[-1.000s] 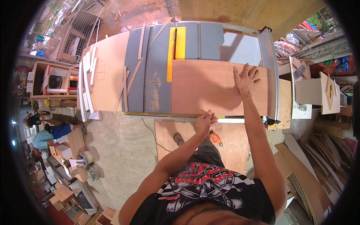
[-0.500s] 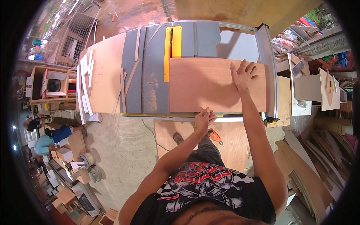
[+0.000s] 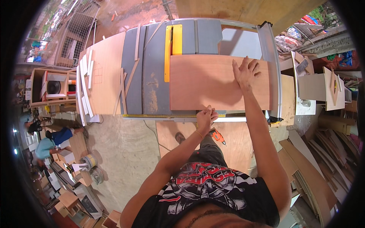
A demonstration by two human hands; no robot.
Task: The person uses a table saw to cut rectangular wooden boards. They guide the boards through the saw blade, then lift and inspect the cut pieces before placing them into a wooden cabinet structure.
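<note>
A reddish-brown plywood panel [image 3: 205, 81] lies flat on the grey table saw [image 3: 154, 76], its left edge running along the yellow blade insert [image 3: 177, 40] and its right end by the metal fence [image 3: 274, 83]. My right hand [image 3: 246, 75] rests on the panel's right part with fingers spread and palm down. At the near edge of the panel, my left hand [image 3: 205, 116] is closed, its curled fingers gripping that edge. The far part of the insert's dark slot shows beyond the panel; the near part is covered.
Thin wood offcuts [image 3: 132, 76] lie on the saw's left side, and white strips [image 3: 85, 89] on the plywood extension. An orange power drill [image 3: 218, 136] sits below the near edge by my legs. A person [image 3: 47, 144] bends over at far left. Board stacks [image 3: 327, 159] stand at right.
The plywood panel has slid a little away from me over the saw table, along the yellow insert. Both my hands have moved forward with it.
</note>
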